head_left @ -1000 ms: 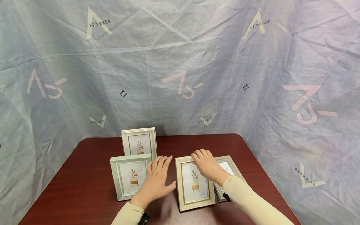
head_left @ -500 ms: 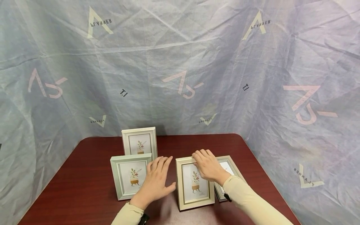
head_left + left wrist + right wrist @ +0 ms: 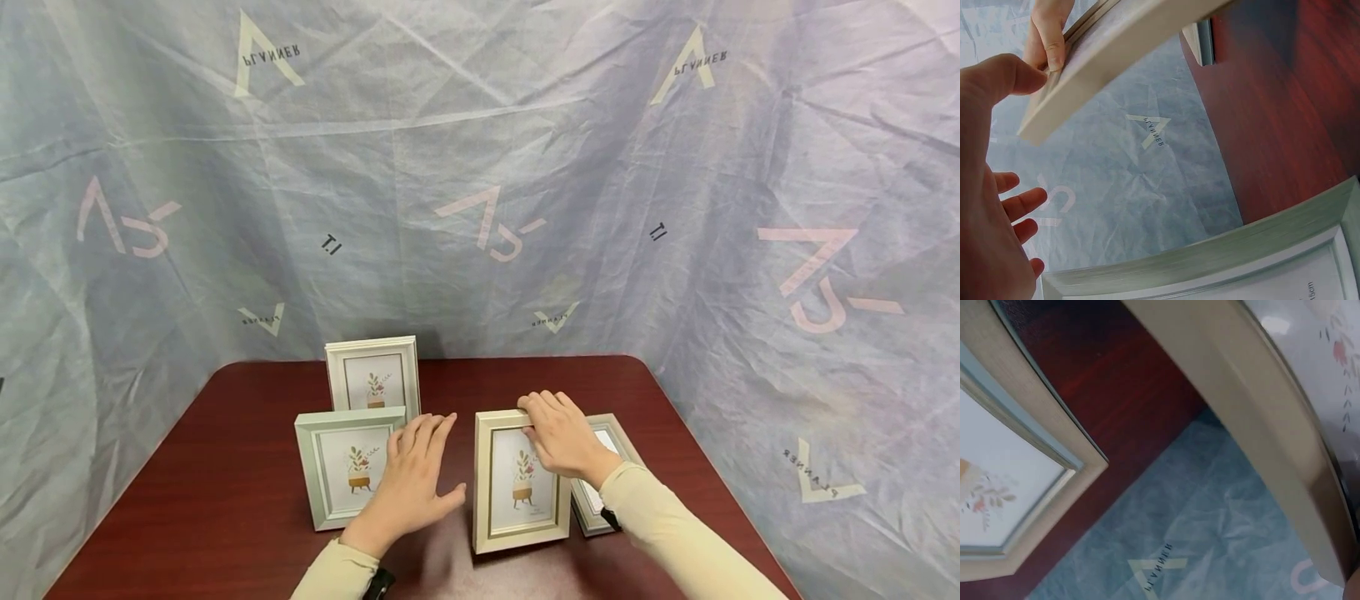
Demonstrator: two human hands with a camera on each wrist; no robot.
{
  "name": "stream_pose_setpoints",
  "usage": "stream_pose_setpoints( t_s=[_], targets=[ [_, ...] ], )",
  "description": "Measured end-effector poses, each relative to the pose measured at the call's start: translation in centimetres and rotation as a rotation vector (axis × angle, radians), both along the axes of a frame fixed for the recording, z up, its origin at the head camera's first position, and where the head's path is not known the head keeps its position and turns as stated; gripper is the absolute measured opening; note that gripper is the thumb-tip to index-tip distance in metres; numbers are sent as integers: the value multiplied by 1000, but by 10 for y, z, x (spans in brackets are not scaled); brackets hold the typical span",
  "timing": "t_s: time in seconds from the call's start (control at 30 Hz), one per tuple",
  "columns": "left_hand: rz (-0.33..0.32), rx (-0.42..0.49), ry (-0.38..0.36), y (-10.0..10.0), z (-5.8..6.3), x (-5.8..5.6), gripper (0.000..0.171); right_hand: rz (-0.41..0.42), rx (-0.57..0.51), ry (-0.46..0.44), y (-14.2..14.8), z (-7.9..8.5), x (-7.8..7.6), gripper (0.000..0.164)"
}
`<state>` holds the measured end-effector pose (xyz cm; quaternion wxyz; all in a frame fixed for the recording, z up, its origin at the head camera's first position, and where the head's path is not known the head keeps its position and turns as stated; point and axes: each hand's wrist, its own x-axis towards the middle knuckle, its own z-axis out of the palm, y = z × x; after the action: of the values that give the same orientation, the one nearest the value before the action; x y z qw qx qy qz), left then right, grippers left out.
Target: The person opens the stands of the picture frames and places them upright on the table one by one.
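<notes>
Wrinkly grey-blue printed cloth (image 3: 480, 158) hangs behind a dark red wood-grain bench (image 3: 187, 475). The right hand (image 3: 562, 433) has its grip curled around the top right corner of a gold-lined cream rectangular picture frame (image 3: 519, 500), which is upright a bit right of centre, partly covering a beige-grey rectangular frame (image 3: 618, 429). The left hand (image 3: 412, 475) has a loose grip, fingers spread, right by a pale green rectangular frame (image 3: 348, 467) that's partly blocking an off-white rectangular frame (image 3: 375, 375) further back.
</notes>
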<state>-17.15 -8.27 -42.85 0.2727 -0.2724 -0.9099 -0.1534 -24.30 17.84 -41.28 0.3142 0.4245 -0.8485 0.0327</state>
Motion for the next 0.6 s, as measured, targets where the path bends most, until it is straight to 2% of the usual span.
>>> stream_pose_setpoints(
  t_s=[0.13, 0.3, 0.47, 0.6],
  targets=[
    [-4, 10, 13, -1, 6, 1, 89, 35, -17, 5, -1, 12, 2, 36],
    [-14, 13, 49, -2, 13, 2, 90, 81, -32, 14, -2, 26, 3, 29],
    [-29, 25, 72, -4, 17, 4, 90, 110, -25, -28, 0, 38, 5, 26],
    [-33, 29, 88, -5, 17, 4, 90, 171, 0, -70, 1, 44, 4, 27]
  ],
)
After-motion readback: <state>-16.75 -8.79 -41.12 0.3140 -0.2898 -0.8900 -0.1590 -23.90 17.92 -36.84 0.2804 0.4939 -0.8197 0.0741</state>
